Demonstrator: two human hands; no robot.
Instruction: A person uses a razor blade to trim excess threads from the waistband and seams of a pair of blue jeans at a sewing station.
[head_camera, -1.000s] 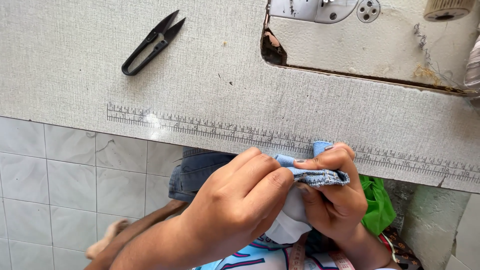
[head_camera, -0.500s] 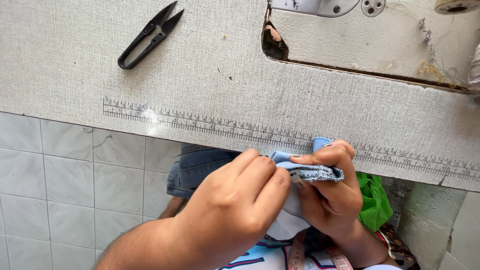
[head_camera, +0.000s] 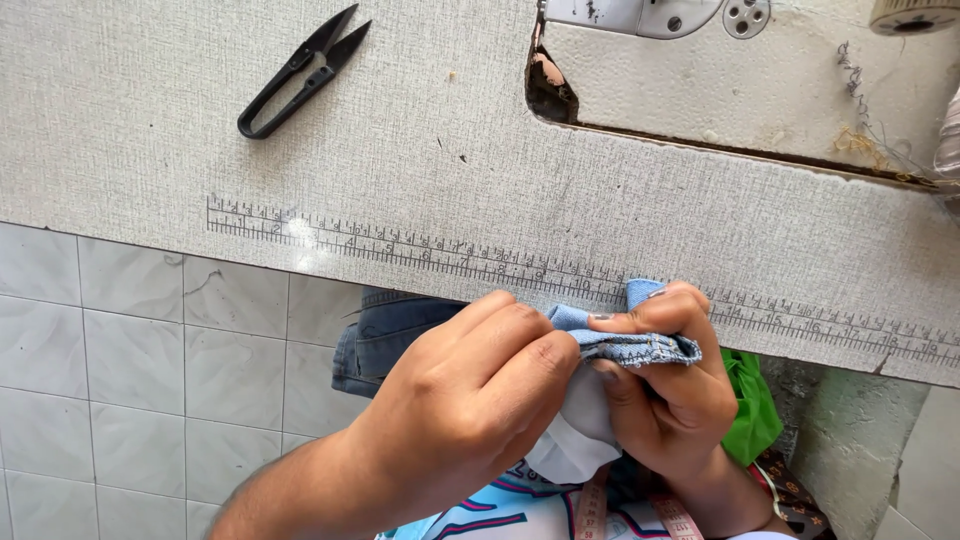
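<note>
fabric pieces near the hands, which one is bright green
The green cloth, bunched below the table edge just right of the right hand. The light blue denim piece is pinched between both hands; the white fabric hangs beneath it.

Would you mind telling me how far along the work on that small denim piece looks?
Done: the denim piece already shows a stitched edge. In hand: the left hand and right hand pinch it together at the table edge. Left: the thread snips lie untouched on the table.

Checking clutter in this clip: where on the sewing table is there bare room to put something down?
The table is bare left of the black snips, and between snips and printed ruler. It is crowded at the near edge, where both hands grip denim.
</note>
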